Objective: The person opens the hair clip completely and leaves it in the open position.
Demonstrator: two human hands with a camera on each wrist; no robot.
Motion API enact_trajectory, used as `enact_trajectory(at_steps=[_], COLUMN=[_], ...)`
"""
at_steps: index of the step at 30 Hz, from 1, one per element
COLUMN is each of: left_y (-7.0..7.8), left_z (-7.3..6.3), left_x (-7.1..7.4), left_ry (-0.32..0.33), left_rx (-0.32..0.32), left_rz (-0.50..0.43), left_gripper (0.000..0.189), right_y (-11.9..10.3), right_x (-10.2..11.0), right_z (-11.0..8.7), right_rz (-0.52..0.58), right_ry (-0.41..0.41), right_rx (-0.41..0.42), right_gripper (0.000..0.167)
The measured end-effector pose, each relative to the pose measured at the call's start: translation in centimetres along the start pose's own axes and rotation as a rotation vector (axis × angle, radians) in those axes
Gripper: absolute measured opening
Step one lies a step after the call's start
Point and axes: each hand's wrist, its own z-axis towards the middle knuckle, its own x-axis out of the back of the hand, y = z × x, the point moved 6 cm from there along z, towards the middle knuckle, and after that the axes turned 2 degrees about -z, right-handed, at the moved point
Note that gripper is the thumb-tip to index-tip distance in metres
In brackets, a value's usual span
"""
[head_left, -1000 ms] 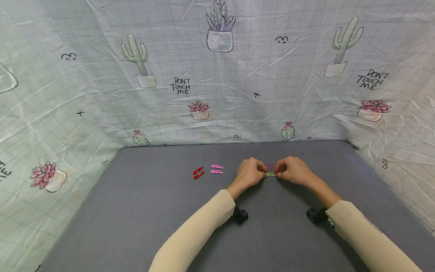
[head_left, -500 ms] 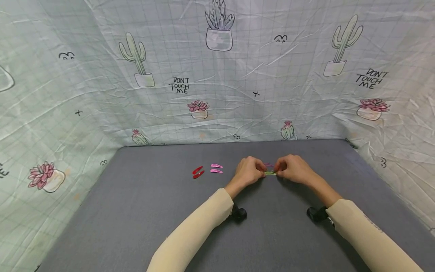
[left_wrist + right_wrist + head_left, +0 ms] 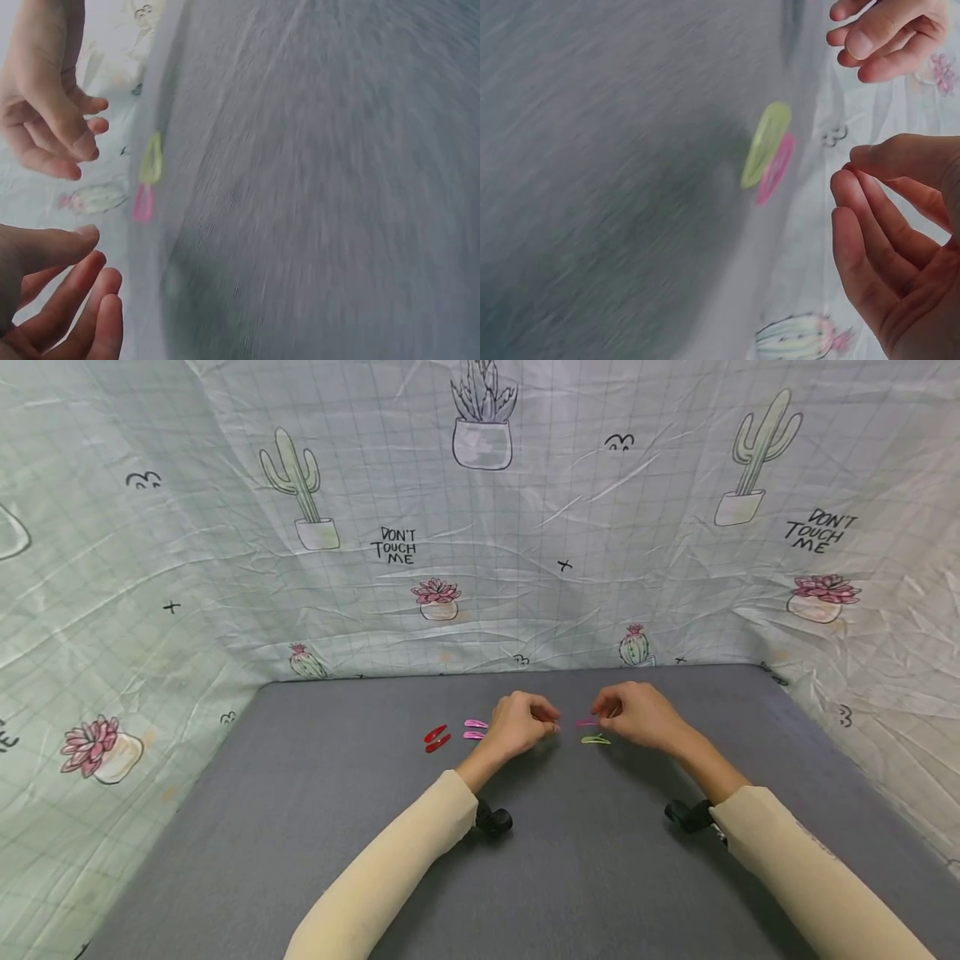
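Note:
A yellow-green snap hair clip (image 3: 596, 740) lies on the grey table, with a magenta snap hair clip (image 3: 587, 723) just behind it. Raised left of this pair is my left hand (image 3: 519, 725), its thumb and relaxed fingers apart with nothing between them. My right hand (image 3: 639, 717) hovers over the right end of the magenta clip, fingers loosely bent and thumb near the index fingertip. No object shows in its grasp in the right wrist view, where the green clip (image 3: 766, 144) and magenta clip (image 3: 777, 171) overlap.
Two pink hair clips (image 3: 475, 735) lie side by side, partly behind my left hand. Further left are two red hair clips (image 3: 437, 739), set at a slant. A cactus-print cloth (image 3: 525, 568) hangs behind the grey table (image 3: 480, 893) and along its sides.
Both hands have let go of the green clip, which stays on the table. My left hand moved left towards the pink clips; the right lifted slightly and shifted back.

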Motion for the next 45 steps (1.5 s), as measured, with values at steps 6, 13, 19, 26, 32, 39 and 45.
enact_trajectory(at_steps=[6, 13, 19, 26, 32, 39, 45], left_y=[-1.5, -3.8, -5.9, -7.7, -8.8, -9.1, -9.1], left_z=[-1.0, -2.7, -4.0, -4.9, -4.8, -4.1, -3.6], left_x=[3.5, 7.1, 9.6, 10.3, 9.9, 9.1, 8.7], left_ry=[0.032, 0.071, 0.115, 0.099, 0.058, -0.025, -0.05], left_rx=[0.007, 0.05, 0.074, 0.088, 0.106, 0.108, 0.116], left_rz=[-0.05, -0.068, -0.017, 0.018, 0.048, 0.096, 0.177], left_gripper=[0.018, 0.018, 0.018, 0.016, 0.014, 0.012, 0.011], right_y=[-2.5, -5.7, -7.9, -9.3, -10.0, -10.2, -10.4], right_x=[-0.3, -1.5, -3.5, -6.0, -7.8, -9.9, -10.9], right_z=[1.3, 2.7, 3.9, 5.5, 6.6, 7.4, 7.7], right_rz=[0.057, 0.099, 0.135, 0.129, 0.16, 0.177, 0.12], right_ry=[-0.002, -0.004, -0.018, -0.049, -0.089, -0.145, -0.133], right_rx=[0.036, 0.072, 0.138, 0.148, 0.126, 0.05, 0.002], right_gripper=[0.014, 0.013, 0.014, 0.016, 0.015, 0.011, 0.009])
